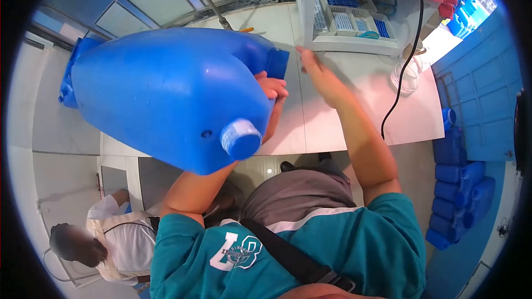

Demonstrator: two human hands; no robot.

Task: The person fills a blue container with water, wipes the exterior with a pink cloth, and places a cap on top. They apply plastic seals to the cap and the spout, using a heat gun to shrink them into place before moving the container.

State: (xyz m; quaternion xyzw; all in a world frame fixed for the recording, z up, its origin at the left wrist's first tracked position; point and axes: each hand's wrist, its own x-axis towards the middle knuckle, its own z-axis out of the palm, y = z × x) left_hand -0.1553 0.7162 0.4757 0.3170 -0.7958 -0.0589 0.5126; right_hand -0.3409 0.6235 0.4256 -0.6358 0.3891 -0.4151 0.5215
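Note:
A large blue plastic jerrycan (pixel 166 88) lies on its side over the counter, its capped end towards me. One round blue cap (pixel 244 143) faces me at its lower corner, and a second, darker blue cap (pixel 278 64) sticks out at its upper right. Behind the jerrycan passes my left forearm; my left hand (pixel 271 87) comes out at its right edge, fingers curled against it beneath the darker cap. Part of that hand is hidden. My right hand (pixel 315 69) is held apart from the jerrycan, above the counter, with fingers stretched out and nothing in them.
A white shelf unit (pixel 354 44) with small baskets of packets stands on the white counter (pixel 354 122). A black cable (pixel 403 72) hangs beside it, near a white roll (pixel 409 77). Blue jerrycans (pixel 457 199) are stacked at right. Another person (pixel 124 238) is at lower left.

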